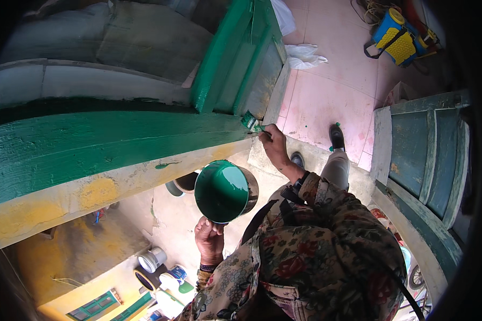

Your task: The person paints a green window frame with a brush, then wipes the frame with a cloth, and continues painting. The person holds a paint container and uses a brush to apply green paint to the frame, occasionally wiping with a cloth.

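My right hand (274, 145) grips a paintbrush (253, 122) by its handle, its bristles loaded with green paint. The bristles are at the end of a wooden door frame (116, 138) coated in wet-looking green. Beside that corner stands a door leaf (241, 60), green on its upper rails, while its edge and lower panel are grey and worn. Low in front of my body, my left hand (209, 236) holds a paint can (221, 194) by its rim. The can is tilted towards me and contains green paint. Fingers on the can's far side are hidden.
A second, weathered door leaf (421, 156) stands at the right. White plastic bags (305, 56) and a blue-yellow backpack sprayer (397, 38) lie on the pink tiled floor (337, 92). Several buckets (152, 259) stand outside at lower left. A yellow-stained wall edge (100, 192) runs along the frame.
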A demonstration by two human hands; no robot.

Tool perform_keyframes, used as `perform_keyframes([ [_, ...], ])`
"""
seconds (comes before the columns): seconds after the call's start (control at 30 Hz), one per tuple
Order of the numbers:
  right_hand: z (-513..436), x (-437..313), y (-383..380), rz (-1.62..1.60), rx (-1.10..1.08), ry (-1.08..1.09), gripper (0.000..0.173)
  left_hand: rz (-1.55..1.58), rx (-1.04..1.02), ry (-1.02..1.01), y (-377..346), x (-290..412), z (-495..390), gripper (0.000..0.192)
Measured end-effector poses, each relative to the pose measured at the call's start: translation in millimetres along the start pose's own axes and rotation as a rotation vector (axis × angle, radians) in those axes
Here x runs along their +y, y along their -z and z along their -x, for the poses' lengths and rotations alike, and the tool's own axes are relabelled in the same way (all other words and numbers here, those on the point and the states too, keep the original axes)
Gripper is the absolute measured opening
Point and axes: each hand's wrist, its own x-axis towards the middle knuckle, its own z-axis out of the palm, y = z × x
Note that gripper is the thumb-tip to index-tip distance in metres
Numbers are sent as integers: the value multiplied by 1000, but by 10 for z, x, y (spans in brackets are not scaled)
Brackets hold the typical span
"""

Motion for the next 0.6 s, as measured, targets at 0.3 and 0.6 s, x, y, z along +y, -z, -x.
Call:
perform_keyframes([
  [0.3,209,-1046,-57,-278,-266,-29,13,1,82,-17,297,40,198,26],
  [0.6,35,-913,-261,149,-129,101,12,52,34,-118,550,-122,364,25],
])
